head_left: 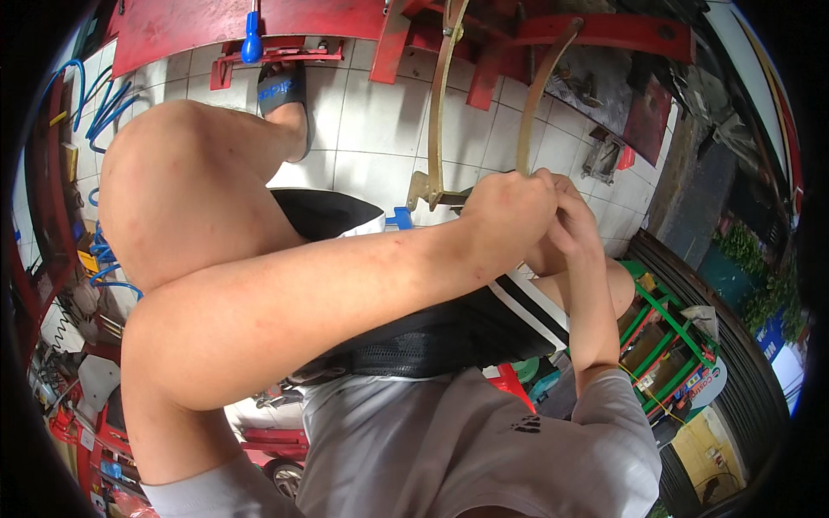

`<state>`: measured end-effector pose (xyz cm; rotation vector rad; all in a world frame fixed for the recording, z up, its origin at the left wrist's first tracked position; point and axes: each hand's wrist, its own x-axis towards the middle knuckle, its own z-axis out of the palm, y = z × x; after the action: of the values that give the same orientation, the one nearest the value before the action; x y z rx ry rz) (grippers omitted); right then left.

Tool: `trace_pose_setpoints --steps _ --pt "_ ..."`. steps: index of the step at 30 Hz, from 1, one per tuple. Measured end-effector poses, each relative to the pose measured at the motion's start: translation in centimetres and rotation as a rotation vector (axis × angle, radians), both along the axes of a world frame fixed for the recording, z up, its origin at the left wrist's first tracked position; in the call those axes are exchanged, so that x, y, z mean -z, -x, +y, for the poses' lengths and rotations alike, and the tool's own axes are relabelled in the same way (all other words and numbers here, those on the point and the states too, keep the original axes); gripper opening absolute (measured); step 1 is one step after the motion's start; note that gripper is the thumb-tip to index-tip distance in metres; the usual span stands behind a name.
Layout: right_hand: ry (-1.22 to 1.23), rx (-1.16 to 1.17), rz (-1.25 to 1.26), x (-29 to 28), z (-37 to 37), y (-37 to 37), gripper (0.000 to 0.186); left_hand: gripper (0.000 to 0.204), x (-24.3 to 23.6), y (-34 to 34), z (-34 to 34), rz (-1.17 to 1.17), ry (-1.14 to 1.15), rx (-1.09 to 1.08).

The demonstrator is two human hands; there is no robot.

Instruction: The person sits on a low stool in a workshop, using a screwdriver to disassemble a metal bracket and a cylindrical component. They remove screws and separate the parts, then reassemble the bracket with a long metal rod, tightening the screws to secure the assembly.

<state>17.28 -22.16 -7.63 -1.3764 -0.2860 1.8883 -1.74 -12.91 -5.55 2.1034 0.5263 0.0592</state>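
Note:
A brass-coloured metal frame [438,112] with two curved bars rises from in front of me toward the red bench. A small bracket [423,188] sits at the lower end of its left bar. My left hand [511,207] reaches across my lap and is closed round the lower end of the right bar, its back toward me. Pressed against it, my right hand [577,216] has its fingers bent into a pinch. Whatever lies between the fingertips is hidden by the hands.
Across the front runs a red metal bench [319,22], with a blue-handled screwdriver [251,43] at its edge. A metal part [602,160] lies on the tiled floor [371,121]. Blue hoses [108,112] coil at left. A green rack [665,332] stands at right.

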Motion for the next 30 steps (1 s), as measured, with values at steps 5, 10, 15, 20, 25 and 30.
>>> trace_pose_setpoints --steps 5,10,15,20,25,30 --pt "-0.35 -0.099 -0.654 -1.9 1.1 -2.2 0.038 0.042 0.0 0.2 -0.9 -0.018 -0.16 -0.011" --pt "-0.422 -0.272 -0.543 -5.4 4.5 0.0 0.052 0.041 0.3 -0.1 -2.2 -0.094 -0.286 -0.049" --pt "-0.237 -0.765 -0.181 -4.2 8.9 3.1 0.064 0.031 -2.4 -0.3 -1.3 0.141 -0.494 0.229" --pt "0.238 -0.852 0.078 -2.1 9.4 3.9 0.078 0.02 -3.2 0.8 -1.6 0.073 -0.511 0.308" --pt "-0.281 -1.087 -0.038 -2.8 10.4 6.0 0.051 0.012 -6.0 3.6 -1.4 -0.215 -0.536 0.055" --pt "-0.461 -0.893 -0.582 -3.5 6.4 7.7 0.029 0.007 -6.1 8.6 5.1 -0.289 -0.181 -0.166"
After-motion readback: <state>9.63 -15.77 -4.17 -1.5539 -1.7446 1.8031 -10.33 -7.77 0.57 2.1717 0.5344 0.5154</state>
